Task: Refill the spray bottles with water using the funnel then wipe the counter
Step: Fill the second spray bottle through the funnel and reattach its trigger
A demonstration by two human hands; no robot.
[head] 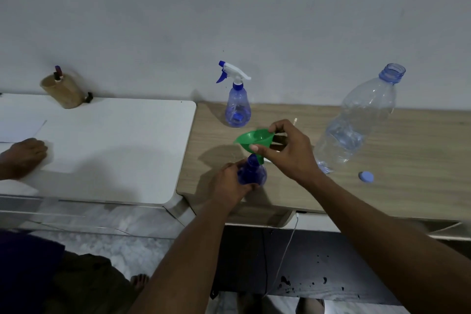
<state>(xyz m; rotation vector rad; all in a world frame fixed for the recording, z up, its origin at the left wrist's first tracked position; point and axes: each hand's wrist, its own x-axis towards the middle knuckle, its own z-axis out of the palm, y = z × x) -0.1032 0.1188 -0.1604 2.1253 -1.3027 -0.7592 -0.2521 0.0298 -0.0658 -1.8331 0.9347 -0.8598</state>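
Observation:
My left hand (230, 183) grips a small blue spray bottle (252, 172) that has no spray head, near the front of the wooden counter (407, 150). My right hand (288, 150) pinches a green funnel (254, 139) by its rim, tilted, with its spout at the bottle's neck. A second blue spray bottle (237, 102), with a white and blue trigger head, stands upright at the back by the wall. To the right stands a large clear water bottle (362, 120), uncapped, with some water in its lower part. Its blue cap (366, 176) lies on the counter.
A white table (114, 140) adjoins the counter on the left, with another person's hand (25, 155) resting on it beside a sheet of paper. A brown holder with pens (62, 90) stands at the wall. A thin cable (288, 245) hangs below the counter's front edge.

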